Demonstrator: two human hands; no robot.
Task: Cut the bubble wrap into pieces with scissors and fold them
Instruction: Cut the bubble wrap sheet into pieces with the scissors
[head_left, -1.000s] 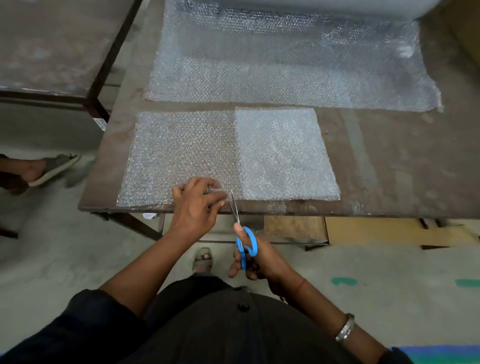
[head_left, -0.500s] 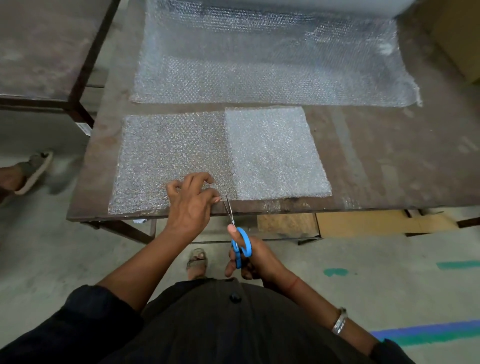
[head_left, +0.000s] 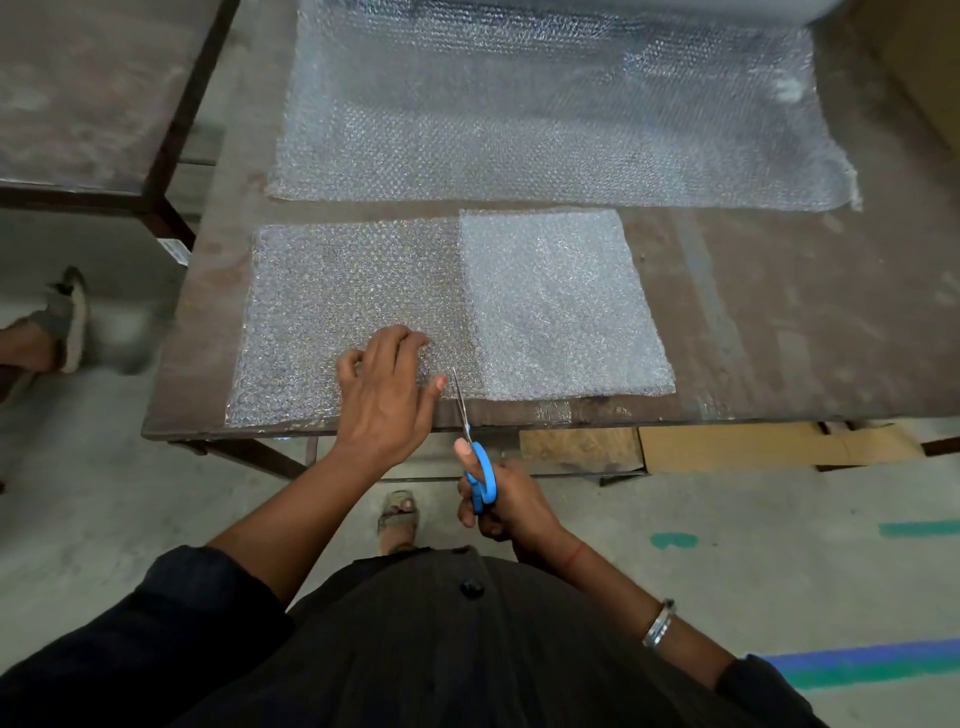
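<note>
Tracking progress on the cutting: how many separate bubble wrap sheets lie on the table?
2: the large sheet at the table's far side, running off-frame, and the near sheet, partly folded over, under the left hand.

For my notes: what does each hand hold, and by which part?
The right hand grips the scissors by the blue handles. The left hand holds nothing; it presses the bubble wrap.

Rusty metal table (head_left: 779, 322), grey concrete floor (head_left: 727, 519).
</note>
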